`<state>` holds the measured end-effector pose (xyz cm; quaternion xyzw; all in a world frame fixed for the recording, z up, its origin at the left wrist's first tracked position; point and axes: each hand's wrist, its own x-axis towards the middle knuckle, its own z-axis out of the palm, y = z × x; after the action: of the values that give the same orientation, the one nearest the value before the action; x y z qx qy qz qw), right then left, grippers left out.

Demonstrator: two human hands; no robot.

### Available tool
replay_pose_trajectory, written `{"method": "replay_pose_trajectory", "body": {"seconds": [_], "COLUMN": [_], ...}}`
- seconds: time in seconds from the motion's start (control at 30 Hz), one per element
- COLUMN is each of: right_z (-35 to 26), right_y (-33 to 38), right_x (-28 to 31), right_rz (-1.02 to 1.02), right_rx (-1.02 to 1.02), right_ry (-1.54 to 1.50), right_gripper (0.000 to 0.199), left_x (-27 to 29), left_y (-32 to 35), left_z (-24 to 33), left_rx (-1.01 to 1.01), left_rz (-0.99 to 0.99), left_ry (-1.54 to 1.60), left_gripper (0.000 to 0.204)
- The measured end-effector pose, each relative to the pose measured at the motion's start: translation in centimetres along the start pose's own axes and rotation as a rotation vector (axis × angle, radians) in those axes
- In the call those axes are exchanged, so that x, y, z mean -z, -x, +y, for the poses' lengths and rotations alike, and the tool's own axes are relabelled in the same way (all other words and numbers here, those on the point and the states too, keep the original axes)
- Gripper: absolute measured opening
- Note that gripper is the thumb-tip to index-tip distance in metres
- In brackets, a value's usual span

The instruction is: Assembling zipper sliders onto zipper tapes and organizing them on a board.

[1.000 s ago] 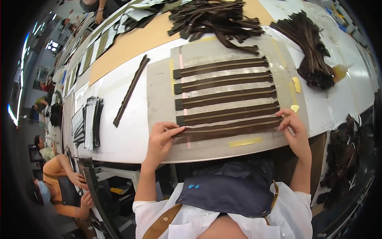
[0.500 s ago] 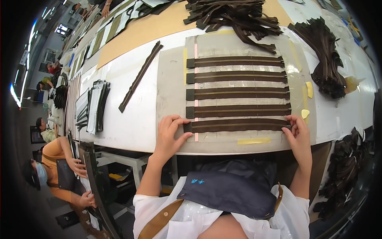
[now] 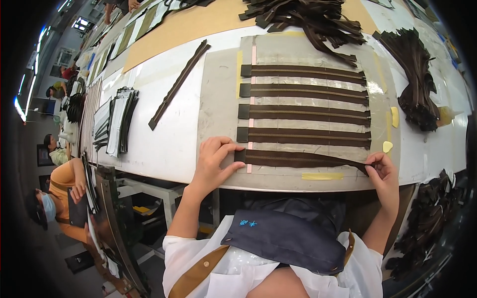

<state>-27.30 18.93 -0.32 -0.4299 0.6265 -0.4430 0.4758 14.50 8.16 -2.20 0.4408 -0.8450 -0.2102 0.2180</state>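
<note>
On the white worktop (image 3: 169, 144) lies a grey board (image 3: 218, 99) with four brown zippers (image 3: 305, 94) laid across its far part. The nearest zipper (image 3: 298, 159) spans its near edge. My left hand (image 3: 211, 164) presses its left end flat, fingers spread; my right hand (image 3: 385, 174) pinches its right tip, grip closed.

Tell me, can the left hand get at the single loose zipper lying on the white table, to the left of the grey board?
Probably yes: the left hand presses the nearest zipper, and only bare table separates it from the loose zipper.
</note>
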Motion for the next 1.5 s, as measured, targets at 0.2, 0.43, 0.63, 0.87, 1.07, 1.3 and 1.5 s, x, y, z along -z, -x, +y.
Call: {"method": "replay_pose_trajectory", "body": {"seconds": [0.2, 0.43, 0.63, 0.87, 1.07, 1.3, 1.5], "right_z": [-0.4, -0.6, -0.6, 0.5, 0.0, -0.5, -1.8], "right_y": [-0.1, -0.6, -0.6, -0.5, -0.7, -0.8, -0.8], "right_x": [0.9, 0.2, 0.2, 1.1, 1.4, 0.5, -0.4], "right_rz": [-0.023, 0.024, 0.029, -0.006, -0.015, 0.03, 0.009], "right_rx": [-0.13, -0.051, -0.016, 0.035, 0.09, 0.212, 0.296], "right_ry": [0.0, -0.004, 0.005, 0.038, 0.183, 0.513, 0.715], "right_gripper": [0.014, 0.023, 0.023, 0.021, 0.012, 0.009, 0.009], "left_x": [-0.2, -0.4, -0.9, -2.5, -2.2, -2.6, -2.5], "left_y": [-0.2, 0.0, 0.4, 3.0, 4.0, 4.0, 4.2], "left_z": [0.1, 0.3, 1.4, 1.7, 3.4, 3.2, 2.9], "left_rx": [-0.007, -0.017, -0.078, -0.11, -0.02, -0.039, -0.005], "left_rz": [-0.005, 0.001, 0.055, 0.072, -0.04, -0.045, -0.04], "left_ry": [0.005, -0.012, -0.138, -0.375, -0.446, -0.442, -0.469], "left_gripper": [0.039, 0.037, 0.037, 0.043, 0.049, 0.054, 0.057]}}
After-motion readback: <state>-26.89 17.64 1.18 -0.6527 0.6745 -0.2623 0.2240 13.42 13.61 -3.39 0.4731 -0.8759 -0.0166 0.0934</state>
